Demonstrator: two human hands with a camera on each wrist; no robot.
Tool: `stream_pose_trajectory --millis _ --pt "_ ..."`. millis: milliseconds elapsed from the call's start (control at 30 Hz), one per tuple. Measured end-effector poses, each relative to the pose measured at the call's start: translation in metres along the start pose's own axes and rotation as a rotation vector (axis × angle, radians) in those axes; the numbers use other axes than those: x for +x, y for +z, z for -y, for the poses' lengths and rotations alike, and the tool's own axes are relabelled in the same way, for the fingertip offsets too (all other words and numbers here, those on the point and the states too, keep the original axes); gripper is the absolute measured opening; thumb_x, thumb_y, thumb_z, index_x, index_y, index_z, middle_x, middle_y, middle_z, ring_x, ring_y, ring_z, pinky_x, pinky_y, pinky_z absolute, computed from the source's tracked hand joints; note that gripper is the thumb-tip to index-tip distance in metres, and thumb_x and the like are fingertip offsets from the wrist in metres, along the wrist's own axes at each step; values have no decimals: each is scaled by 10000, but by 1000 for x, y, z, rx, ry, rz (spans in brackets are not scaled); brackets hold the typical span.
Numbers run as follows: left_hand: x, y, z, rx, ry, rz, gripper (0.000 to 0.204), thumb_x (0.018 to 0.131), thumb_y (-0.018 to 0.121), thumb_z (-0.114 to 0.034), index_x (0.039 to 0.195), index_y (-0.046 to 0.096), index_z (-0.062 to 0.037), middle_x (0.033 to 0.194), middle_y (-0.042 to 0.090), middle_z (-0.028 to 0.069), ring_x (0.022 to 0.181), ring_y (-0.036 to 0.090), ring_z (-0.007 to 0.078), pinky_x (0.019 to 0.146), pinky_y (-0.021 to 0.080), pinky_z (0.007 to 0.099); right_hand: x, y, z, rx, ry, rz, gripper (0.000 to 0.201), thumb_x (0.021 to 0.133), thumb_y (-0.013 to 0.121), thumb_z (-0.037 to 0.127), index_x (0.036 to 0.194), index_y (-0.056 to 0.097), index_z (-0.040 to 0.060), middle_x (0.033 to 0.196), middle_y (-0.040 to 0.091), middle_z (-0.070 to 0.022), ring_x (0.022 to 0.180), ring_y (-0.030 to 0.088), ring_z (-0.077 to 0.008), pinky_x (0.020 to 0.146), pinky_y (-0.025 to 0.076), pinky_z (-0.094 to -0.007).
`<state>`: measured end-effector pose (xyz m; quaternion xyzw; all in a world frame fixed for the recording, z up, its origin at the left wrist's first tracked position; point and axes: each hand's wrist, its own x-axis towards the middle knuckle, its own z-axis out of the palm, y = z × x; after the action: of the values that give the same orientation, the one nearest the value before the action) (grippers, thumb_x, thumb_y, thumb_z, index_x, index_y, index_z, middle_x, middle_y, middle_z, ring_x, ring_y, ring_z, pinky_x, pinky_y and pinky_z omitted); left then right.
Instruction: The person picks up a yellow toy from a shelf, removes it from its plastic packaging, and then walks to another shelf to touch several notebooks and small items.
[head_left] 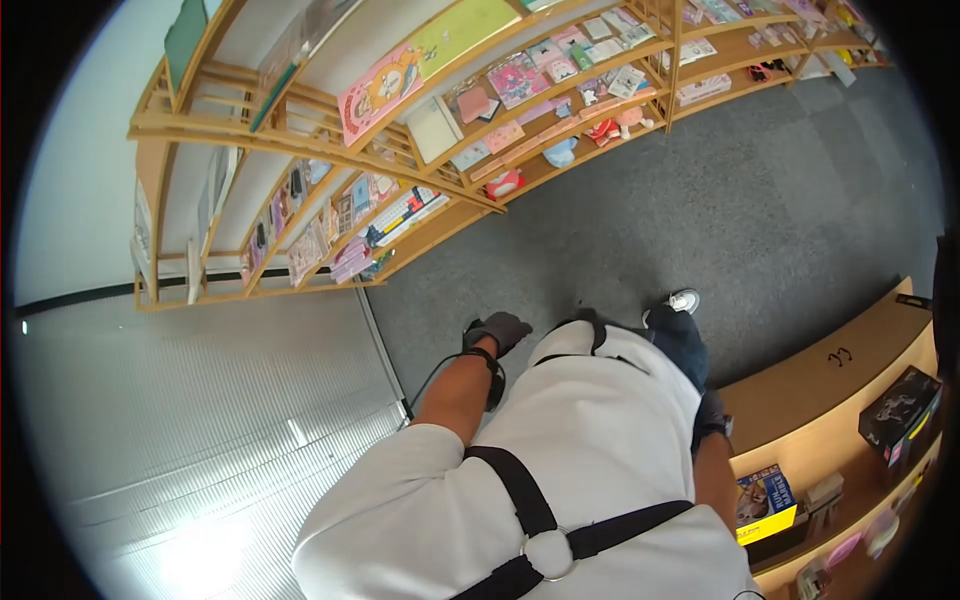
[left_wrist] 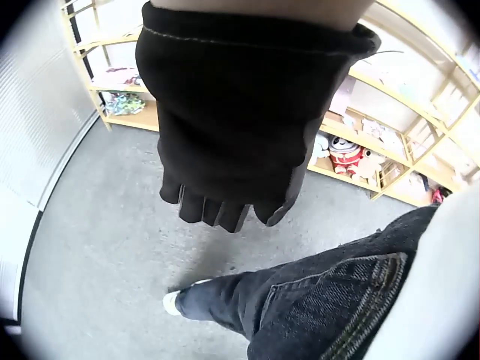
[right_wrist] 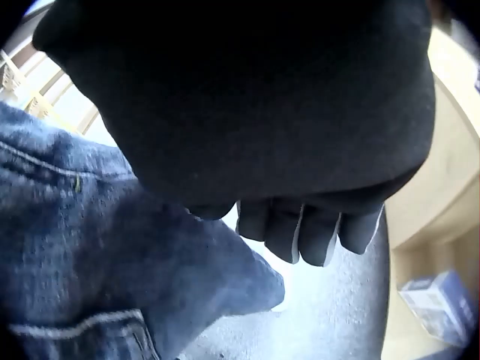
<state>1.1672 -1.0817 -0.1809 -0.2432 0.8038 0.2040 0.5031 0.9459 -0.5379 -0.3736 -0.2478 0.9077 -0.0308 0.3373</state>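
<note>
My left hand (head_left: 503,332), in a dark glove, hangs out from my side over the grey floor, holding nothing. Seen from the left wrist, the back of the gloved left hand (left_wrist: 225,127) fills the upper middle, its fingers pointing down and loosely bent. My right hand (head_left: 712,418), gloved too, hangs beside my hip, partly behind the white shirt (head_left: 600,420). In the right wrist view the right hand (right_wrist: 262,112) is close to the jeans (right_wrist: 90,247), fingers hanging loosely with nothing in them.
A long wooden shelf unit (head_left: 470,190) with stationery and plush toys curves along the far side. To the right stands a low wooden shelf (head_left: 800,385) bearing a black box (head_left: 900,415) and a blue-and-yellow box (head_left: 766,503). A ribbed translucent wall (head_left: 200,400) is at the left.
</note>
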Motion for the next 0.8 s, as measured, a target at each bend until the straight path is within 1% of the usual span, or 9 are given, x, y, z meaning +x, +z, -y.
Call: stream_pose_trajectory --millis 100,267,400,533,567,600,667,700,800 --pt "33 -42 -62 74 110 -74 366 1005 500 -335 1217 726 -140 1097 734 165 1072 695 374 935 525 504 61 -64 -41 186 -270 -159 252 974 543 212 1101 721 88 991 738 -190 877 715 -404 775 574 -494" --pt "69 -85 -152 125 115 -151 321 987 515 -316 1150 730 -141 1090 731 172 1077 696 371 903 530 501 127 -194 -88 964 256 -173 343 975 647 345 911 743 21 718 639 -46 686 598 -165 644 469 -354" --pt "101 -154 -188 193 264 -303 299 967 525 -294 1123 727 -139 1098 728 174 1063 701 375 883 539 507 153 -266 -128 1194 281 -247 362 969 649 345 906 727 -3 689 577 2 658 540 -124 616 429 -328" --pt "134 -177 -217 364 334 -315 273 976 519 -262 1134 722 -169 1119 730 156 1016 713 369 835 559 511 165 -248 -195 207 -33 -464 379 982 607 400 1058 736 51 887 727 -150 784 680 -312 754 537 -424" --pt "144 -182 -226 407 360 -306 267 983 515 -266 1123 727 -184 1110 736 152 1002 718 372 806 563 514 167 -225 -209 316 -3 -467 397 1005 552 421 1107 734 83 1060 739 -200 936 700 -405 849 554 -481" --pt "151 -199 -244 470 369 -228 264 990 509 -261 1108 730 -179 1101 740 156 991 724 370 802 565 521 170 -233 -205 282 365 -4 434 1010 531 443 1141 720 75 1118 729 -213 1009 695 -414 871 552 -500" --pt "168 -234 -282 532 429 -174 261 982 525 -287 1080 727 -155 1057 754 157 977 734 373 799 572 516 169 -196 -220 160 315 61 558 955 572 567 1170 719 74 1151 724 -229 1059 689 -427 886 552 -507" --pt "206 -236 -273 534 460 -145 269 967 553 -322 1064 735 -150 1036 756 161 972 735 374 788 572 519 120 -308 -158 692 673 -33 539 935 578 552 1214 727 116 1243 707 -204 1125 676 -410 944 543 -493" --pt "326 -265 -266 748 634 -140 295 930 595 -381 1022 751 -148 1018 762 152 935 734 372 760 570 521 111 -283 -163 782 934 73 520 887 577 530 1253 744 201 1320 688 -166 1245 625 -389 1060 487 -470"
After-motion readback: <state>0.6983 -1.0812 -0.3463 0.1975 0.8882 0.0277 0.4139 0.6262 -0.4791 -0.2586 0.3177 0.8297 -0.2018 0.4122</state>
